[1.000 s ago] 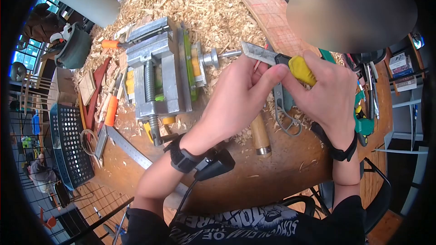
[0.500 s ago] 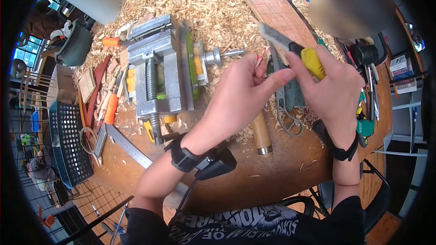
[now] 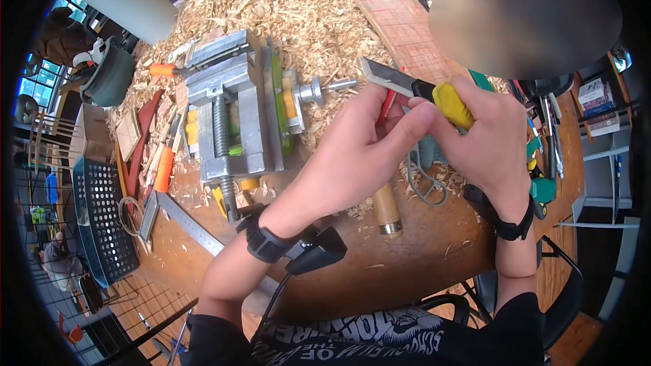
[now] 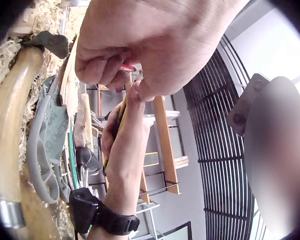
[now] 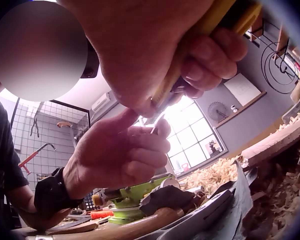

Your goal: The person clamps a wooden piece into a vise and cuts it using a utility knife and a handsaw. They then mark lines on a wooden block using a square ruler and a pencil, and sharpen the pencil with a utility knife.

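Note:
A red pencil-like stick [image 3: 386, 107] is pinched in the curled fingers of the left hand [image 3: 356, 146]; its red part also shows in the left wrist view [image 4: 128, 67]. The right hand [image 3: 485, 132] grips a yellow and black utility knife [image 3: 451, 104], whose grey blade [image 3: 385, 76] lies across the stick near its upper end. The left thumb touches the knife or the right hand close to the blade's base; which of them, I cannot tell. In the right wrist view the yellow handle [image 5: 202, 30] runs through the right fingers.
A metal vise [image 3: 237, 102] stands left of the hands. Wood shavings [image 3: 291, 0] cover the bench behind, beside a marked board [image 3: 400, 20]. Scissors [image 3: 434, 193] and a wooden handle [image 3: 387, 210] lie below the hands. A steel ruler [image 3: 186, 220] and black basket [image 3: 108, 224] are at left.
The knife was lifted away up and to the right half a second ago; now it is back down at the stick. The left hand has shifted slightly.

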